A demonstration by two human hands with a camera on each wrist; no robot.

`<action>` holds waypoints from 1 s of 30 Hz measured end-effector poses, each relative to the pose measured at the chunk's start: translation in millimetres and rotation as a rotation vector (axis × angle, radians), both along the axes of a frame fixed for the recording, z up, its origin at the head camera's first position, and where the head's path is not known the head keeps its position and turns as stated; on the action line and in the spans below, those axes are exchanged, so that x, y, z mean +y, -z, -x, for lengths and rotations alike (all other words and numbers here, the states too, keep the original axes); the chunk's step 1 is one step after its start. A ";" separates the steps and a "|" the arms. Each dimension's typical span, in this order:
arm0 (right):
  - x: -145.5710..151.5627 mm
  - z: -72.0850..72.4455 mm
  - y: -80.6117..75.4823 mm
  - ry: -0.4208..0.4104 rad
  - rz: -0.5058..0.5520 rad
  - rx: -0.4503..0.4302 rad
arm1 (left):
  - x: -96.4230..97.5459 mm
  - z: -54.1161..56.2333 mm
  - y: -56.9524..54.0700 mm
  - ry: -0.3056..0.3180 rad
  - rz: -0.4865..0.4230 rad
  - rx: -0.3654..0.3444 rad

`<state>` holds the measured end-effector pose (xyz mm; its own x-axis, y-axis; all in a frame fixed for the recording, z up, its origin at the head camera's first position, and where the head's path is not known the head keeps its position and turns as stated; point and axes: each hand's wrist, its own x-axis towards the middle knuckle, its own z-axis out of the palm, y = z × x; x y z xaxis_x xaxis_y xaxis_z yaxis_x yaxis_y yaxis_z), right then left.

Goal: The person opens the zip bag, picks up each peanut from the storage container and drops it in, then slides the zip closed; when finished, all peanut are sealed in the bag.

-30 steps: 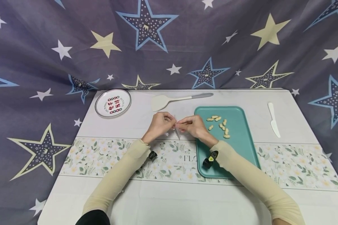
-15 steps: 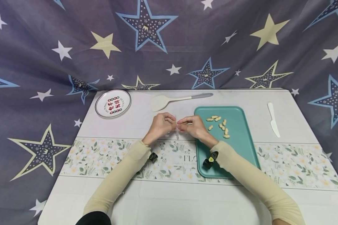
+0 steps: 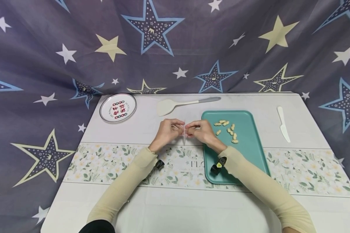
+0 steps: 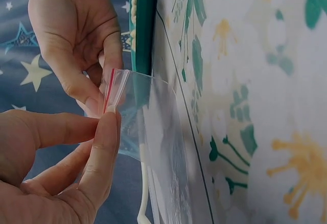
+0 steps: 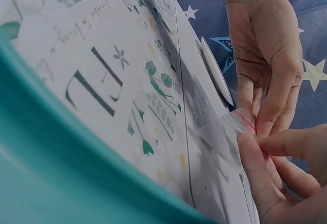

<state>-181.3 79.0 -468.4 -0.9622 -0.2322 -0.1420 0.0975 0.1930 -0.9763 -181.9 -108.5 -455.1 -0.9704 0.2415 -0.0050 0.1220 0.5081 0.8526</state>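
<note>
A clear zip-lock bag (image 4: pixel 153 121) with a red strip along its mouth hangs between both hands. My left hand (image 3: pixel 169 131) pinches the mouth between thumb and fingers, by the red strip. From the other side my right hand (image 3: pixel 200 129) pinches the same edge, its fingertips close to the left ones. The right wrist view shows the bag (image 5: pixel 225 132) with its mouth gathered at the fingertips of both hands. In the head view the bag is a thin, almost edge-on sliver.
A teal tray (image 3: pixel 248 161) with several peanuts (image 3: pixel 234 136) lies under the right forearm. Behind the hands is a white spatula (image 3: pixel 167 107) with a grey handle. A round plate (image 3: pixel 118 108) stands at the back left, a white knife (image 3: pixel 283 124) at the right.
The left hand has shifted slightly right and toward me, nearer the right hand. The bag has turned from slanting to nearly upright and edge-on in the head view.
</note>
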 end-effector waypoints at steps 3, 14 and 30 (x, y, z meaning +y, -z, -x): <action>-0.6 -0.1 1.0 0.001 -0.013 0.003 | 0.1 0.0 0.5 0.004 0.008 0.008; -2.5 -1.5 1.8 -0.011 -0.039 -0.011 | -0.5 -0.4 4.1 0.017 0.033 0.013; -4.4 -2.2 2.5 -0.040 -0.077 -0.013 | -1.8 -1.6 5.4 0.053 0.061 0.033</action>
